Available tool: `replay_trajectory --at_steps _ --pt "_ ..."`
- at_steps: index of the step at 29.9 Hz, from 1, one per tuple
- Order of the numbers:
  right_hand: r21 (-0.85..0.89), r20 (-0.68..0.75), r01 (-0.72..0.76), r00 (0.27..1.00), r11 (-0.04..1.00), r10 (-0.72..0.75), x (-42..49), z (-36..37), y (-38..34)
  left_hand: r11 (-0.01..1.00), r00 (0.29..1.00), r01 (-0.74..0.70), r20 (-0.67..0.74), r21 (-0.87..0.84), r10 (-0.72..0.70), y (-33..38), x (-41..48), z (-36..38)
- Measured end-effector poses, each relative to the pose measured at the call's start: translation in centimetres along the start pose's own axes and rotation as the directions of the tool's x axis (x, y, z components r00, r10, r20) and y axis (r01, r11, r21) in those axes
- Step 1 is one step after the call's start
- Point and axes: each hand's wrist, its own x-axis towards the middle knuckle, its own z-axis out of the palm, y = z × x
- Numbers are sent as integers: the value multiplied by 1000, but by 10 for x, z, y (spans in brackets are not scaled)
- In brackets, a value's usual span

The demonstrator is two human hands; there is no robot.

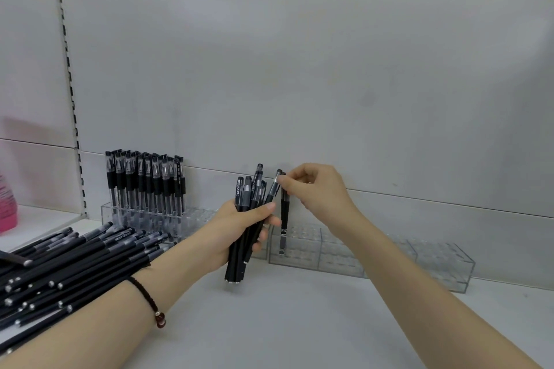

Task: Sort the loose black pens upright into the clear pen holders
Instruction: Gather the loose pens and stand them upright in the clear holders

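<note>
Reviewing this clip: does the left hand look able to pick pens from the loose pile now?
Probably not yet. The left hand grips a bundle of pens, so its fingers are full. The loose pile lies uncovered to its left, nothing blocking it.

You're in a shop, at a stationery display. Behind your right hand rises a white shelving back panel, and well left of your left hand runs its slotted upright. Identical black pens lie heaped left of that hand, and more stand ranked in clear pen holders beyond it.
</note>
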Motion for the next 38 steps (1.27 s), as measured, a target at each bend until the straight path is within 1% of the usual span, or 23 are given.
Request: replay_trajectory --at_steps 2,4,6,7,9,11,13,14,16,18,19,21,23,25,27,29,31,33,35,38 --pt "46 5 -35 999 998 34 0 -1 -1 1000 1000 -6 3 0 6 1 0 -1" --pt "36 -6 -65 998 997 65 -1 -4 -3 1000 1000 -9 13 4 9 2 -1 -1" --pt "22 19 -103 995 994 103 -1 -8 -3 1000 1000 -8 21 9 8 1 -1 0" --pt "42 50 -127 991 991 125 -1 -8 -3 1000 1000 -5 18 8 5 1 -1 0" --pt "137 94 -154 985 979 142 -1 -7 -3 1000 1000 7 0 2 -7 1 -2 1" --pt "219 46 -114 993 969 106 3 -8 -3 1000 999 15 -34 -15 -16 1 0 0" --pt "200 -63 -36 997 979 49 8 -12 -3 1000 995 1 -98 7 0 1 3 -3" --pt "168 -104 -3 994 986 21 11 -15 -3 997 989 -19 -146 75 29 1 6 -5" --pt "75 -128 56 991 996 -46 14 -19 -1 968 969 -50 -224 246 106 -1 9 -10" --pt "-12 -104 104 989 994 -105 14 -20 2 949 956 -50 -259 310 135 -2 10 -13" --pt "-39 -83 123 989 992 -125 13 -19 2 951 955 -46 -265 305 131 -2 10 -13" --pt "-90 -26 145 989 985 -148 11 -16 3 972 963 -32 -253 231 92 0 11 -13" --pt "-194 46 152 988 969 -146 10 -11 5 992 972 -20 -228 127 49 1 11 -12" --pt "-310 115 165 984 936 -135 8 -7 8 998 979 -26 -200 66 38 1 11 -9" --pt "-360 144 164 982 919 -119 6 -5 9 1000 985 -30 -171 7 31 1 11 -7" --pt "-395 113 136 989 909 -99 5 -6 8 999 991 -24 -135 -34 19 1 10 -6" --pt "-432 37 104 995 896 -97 3 -8 4 998 995 -42 -90 -46 37 2 7 -4" --pt "-400 -32 107 991 910 -131 0 -8 0 996 995 -86 -51 -37 84 1 5 -2" --pt "-352 -46 126 987 928 -152 -2 -8 -3 993 993 -114 -26 -23 114 0 2 1" --pt "-294 -20 150 986 944 -163 -2 -7 -3 991 992 -128 -5 -46 128 0 0 3"
